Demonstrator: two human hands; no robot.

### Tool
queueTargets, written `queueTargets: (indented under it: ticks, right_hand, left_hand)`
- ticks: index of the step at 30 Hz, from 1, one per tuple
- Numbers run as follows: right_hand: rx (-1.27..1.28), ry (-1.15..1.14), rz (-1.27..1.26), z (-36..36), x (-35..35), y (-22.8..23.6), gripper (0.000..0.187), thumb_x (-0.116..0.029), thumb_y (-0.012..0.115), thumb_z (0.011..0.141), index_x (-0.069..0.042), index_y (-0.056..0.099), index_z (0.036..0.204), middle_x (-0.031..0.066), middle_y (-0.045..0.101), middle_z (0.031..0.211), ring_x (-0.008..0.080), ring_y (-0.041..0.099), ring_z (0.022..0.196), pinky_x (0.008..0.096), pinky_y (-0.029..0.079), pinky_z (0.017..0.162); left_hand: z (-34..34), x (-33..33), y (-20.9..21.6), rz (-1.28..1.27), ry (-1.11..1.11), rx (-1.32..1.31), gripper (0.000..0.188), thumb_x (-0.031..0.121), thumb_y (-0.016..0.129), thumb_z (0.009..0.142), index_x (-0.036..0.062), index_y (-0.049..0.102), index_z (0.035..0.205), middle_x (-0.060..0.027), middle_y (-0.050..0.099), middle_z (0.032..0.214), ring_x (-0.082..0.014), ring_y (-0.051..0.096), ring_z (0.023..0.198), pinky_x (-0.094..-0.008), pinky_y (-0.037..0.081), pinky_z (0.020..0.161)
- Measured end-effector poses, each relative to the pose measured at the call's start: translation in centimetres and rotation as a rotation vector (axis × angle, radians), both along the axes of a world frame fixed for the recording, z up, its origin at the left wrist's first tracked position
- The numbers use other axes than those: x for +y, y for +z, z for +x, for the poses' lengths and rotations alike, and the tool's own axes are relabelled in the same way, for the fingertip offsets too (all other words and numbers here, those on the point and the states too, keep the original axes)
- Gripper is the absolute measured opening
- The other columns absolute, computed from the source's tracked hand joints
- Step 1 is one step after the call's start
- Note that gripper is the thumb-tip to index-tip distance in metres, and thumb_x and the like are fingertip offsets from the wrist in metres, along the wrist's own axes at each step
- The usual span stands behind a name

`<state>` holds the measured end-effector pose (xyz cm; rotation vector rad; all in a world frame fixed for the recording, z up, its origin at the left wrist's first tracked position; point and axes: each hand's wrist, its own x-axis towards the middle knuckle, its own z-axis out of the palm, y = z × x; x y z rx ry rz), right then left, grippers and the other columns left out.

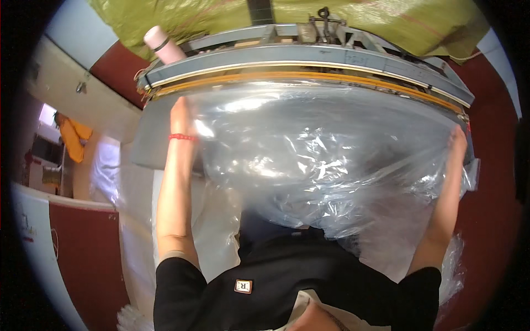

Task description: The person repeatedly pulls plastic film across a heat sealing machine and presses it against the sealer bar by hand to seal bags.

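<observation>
The big clear plastic sheet (342, 148) lies on the grey table (152, 129), full of wrinkles, and its loose part hangs over the near edge by the person's belly. My left hand (181, 110) is at its left side and my right hand (457, 140) is at its right side. Both are blurry, so I can't tell if the fingers are pinched tight or just resting. I think the sheet could slide back, because the hanging part is pulling down on it. It could also go crooked if one hand pulls harder, since my left hand reaches farther in. The wrinkles might fold over near the orange strip (298, 75) and the long metal bar (298, 55). The pink bottle (165, 45) beside the bar could tip if it gets bumped
</observation>
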<state>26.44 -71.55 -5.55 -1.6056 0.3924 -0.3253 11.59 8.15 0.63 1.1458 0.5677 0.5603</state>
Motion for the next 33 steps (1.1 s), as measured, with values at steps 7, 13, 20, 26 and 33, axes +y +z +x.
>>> queueTargets:
  ticks: [7, 13, 20, 26, 33]
  right_hand:
    - [-0.344, -0.167, -0.564, 5.7, 9.7, -1.4, 0.024, -0.025, 0.054, 0.083, -0.001, 0.055, 0.082, 0.0046, 0.057, 0.074, 0.0138, 0.051, 0.071, 0.0266, 0.042, 0.068]
    - [-0.379, -0.220, -0.586, 6.7, 12.1, -0.4, 0.022, -0.024, 0.059, 0.079, -0.003, 0.056, 0.077, 0.0026, 0.056, 0.067, 0.0107, 0.049, 0.059, 0.0242, 0.041, 0.059]
    - [-0.333, -0.370, -0.533, 7.0, 12.2, 1.2, 0.019, -0.020, 0.060, 0.075, -0.002, 0.054, 0.079, 0.0046, 0.056, 0.066, 0.0118, 0.051, 0.059, 0.0239, 0.042, 0.058]
    - [-0.405, -0.423, -0.242, 6.0, 12.0, 3.5, 0.018, -0.017, 0.056, 0.078, -0.003, 0.053, 0.090, 0.0072, 0.057, 0.075, 0.0130, 0.053, 0.062, 0.0228, 0.042, 0.058]
    - [-0.600, -0.226, -0.751, -2.9, 13.1, 9.1, 0.027, -0.023, 0.052, 0.085, -0.001, 0.052, 0.101, 0.0090, 0.057, 0.095, 0.0152, 0.054, 0.084, 0.0270, 0.041, 0.078]
  left_hand:
    - [5.1, 5.0, -5.4, 0.976, 0.378, 0.190, 0.020, 0.018, 0.046, 0.081, -0.0003, 0.052, 0.077, -0.0102, 0.055, 0.068, -0.0177, 0.051, 0.063, -0.0303, 0.042, 0.062]
    - [7.3, 5.6, -5.5, 0.696, 0.275, 0.011, 0.014, 0.014, 0.053, 0.081, 0.0036, 0.051, 0.072, -0.0010, 0.051, 0.064, -0.0072, 0.042, 0.056, -0.0216, 0.037, 0.053]
    - [7.7, 8.5, -5.8, 0.796, 0.506, 0.147, 0.014, 0.012, 0.051, 0.077, -0.0008, 0.049, 0.081, -0.0096, 0.055, 0.076, -0.0174, 0.052, 0.065, -0.0269, 0.043, 0.059]
    - [7.9, 5.3, -2.7, 0.576, 0.557, 0.189, 0.022, 0.012, 0.040, 0.077, -0.0031, 0.048, 0.090, -0.0168, 0.053, 0.088, -0.0235, 0.055, 0.073, -0.0312, 0.045, 0.065]
    - [4.1, 6.3, -1.3, 0.529, 0.074, 0.026, 0.014, 0.008, 0.047, 0.077, 0.0041, 0.044, 0.090, -0.0046, 0.051, 0.075, -0.0116, 0.049, 0.059, -0.0240, 0.042, 0.051]
